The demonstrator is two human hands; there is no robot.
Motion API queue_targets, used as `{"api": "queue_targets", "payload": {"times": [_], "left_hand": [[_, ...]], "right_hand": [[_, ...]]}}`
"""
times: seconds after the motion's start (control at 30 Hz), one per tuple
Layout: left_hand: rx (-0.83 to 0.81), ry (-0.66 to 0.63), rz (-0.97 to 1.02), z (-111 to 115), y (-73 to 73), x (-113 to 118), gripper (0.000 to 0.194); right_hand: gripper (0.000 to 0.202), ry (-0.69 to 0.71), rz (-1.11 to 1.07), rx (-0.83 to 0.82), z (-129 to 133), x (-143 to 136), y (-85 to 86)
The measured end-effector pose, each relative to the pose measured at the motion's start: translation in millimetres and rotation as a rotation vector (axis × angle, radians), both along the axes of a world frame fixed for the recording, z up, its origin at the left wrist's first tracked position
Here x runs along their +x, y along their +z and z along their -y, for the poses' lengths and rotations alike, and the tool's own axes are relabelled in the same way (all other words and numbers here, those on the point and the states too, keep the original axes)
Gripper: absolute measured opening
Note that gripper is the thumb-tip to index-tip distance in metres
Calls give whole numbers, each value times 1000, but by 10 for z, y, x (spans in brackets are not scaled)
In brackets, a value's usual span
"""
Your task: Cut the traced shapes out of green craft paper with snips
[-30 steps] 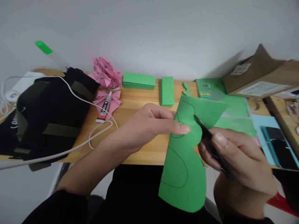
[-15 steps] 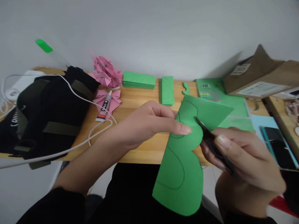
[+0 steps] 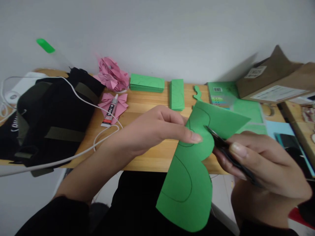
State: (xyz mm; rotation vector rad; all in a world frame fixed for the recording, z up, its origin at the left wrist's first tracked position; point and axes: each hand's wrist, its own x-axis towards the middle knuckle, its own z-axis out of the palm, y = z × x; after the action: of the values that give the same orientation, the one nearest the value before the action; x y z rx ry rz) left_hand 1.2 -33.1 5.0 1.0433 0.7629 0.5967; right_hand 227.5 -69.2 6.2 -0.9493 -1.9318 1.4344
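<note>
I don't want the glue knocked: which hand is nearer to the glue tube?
Left. The left hand holds the green paper to the right of the glue tube; the right hand, holding the scissors, is farther right.

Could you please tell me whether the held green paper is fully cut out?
Only partly: the green paper has a curved cut edge below the scissors, but a drawn line above their tip is uncut.

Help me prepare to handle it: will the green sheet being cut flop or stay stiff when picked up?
The green sheet is probably fairly stiff: it extends below the left hand with little sag. Its flap beyond the scissors may bend more easily, being partly cut.
</note>
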Motion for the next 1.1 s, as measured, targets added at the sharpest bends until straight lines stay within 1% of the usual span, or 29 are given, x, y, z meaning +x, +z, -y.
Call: {"api": "queue_targets", "payload": {"times": [0.2, 0.4, 0.53, 0.83, 0.93, 1.1], "left_hand": [[-10, 21, -10, 1, -11, 10, 45], [-16, 44, 15, 3, -35, 12, 40], [-35, 56, 15, 6, -47, 6, 39], [-45, 76, 44, -1, -35, 17, 37], [-49, 76, 50, 9, -28, 17, 35], [-43, 87, 29, 13, -25, 22, 38]], "right_hand": [[45, 5, 6, -22, -32, -23, -6], [44, -26, -30, -69, -15, -1, -42], [44, -26, -16, -81, -14, -11, -43], [44, -34, -33, -91, -4, -11, -65], [45, -40, -41, -113, -10, -7, -55], [44, -67, -50, -158, -10, -33, -61]]}}
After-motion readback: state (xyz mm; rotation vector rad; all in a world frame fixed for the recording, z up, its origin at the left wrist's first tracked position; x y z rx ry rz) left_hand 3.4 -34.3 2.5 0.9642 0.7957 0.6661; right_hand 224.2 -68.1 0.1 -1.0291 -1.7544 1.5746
